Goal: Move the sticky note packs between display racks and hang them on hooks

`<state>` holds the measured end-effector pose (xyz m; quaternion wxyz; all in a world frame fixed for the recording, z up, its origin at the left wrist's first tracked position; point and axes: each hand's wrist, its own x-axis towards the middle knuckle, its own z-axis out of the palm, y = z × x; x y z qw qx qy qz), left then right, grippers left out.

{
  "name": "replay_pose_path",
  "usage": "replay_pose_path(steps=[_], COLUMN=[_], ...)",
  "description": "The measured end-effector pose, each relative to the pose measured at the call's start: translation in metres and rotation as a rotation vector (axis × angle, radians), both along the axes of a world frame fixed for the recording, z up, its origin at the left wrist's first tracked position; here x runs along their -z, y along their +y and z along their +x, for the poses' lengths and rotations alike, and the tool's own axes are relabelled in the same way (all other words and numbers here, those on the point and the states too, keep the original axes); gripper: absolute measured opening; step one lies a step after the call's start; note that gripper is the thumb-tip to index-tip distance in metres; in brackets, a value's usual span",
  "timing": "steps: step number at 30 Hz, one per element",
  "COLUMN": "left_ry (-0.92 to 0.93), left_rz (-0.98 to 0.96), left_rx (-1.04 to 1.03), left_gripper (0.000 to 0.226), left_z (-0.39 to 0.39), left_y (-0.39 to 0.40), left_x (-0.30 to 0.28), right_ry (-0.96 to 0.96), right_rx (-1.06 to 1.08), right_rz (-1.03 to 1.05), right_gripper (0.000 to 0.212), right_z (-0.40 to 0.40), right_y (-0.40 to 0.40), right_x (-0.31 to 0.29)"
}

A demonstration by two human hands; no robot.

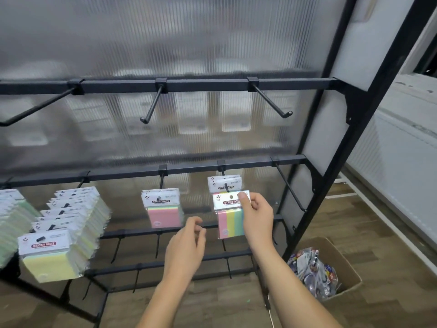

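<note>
One striped pack [230, 215] pinched in my right hand [257, 215]; left hand [186, 247] loose, empty. Line header hole squarely onto hook tip [227, 190], then slide back.

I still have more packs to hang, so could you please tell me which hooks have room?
The three top-rail hooks are bare, as is the far-right hook on the second rail. The left hooks are crowded with sticky note packs. The right hand holds a striped pack at an already occupied hook.
</note>
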<state>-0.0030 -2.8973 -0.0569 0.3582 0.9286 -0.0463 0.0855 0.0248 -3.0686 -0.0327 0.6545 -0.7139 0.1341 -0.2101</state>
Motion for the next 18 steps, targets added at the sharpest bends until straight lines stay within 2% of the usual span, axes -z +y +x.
replay_pose_path(steps=[18], left_ry=[0.016], left_rz=[0.012], left_rx=[-0.165], left_gripper=[0.016], left_z=[-0.011], left_y=[0.031], left_x=[0.003], right_ry=[-0.001], right_rx=[0.078], right_rz=[-0.154], right_gripper=[0.018], right_z=[0.046], right_y=[0.013], right_x=[0.001])
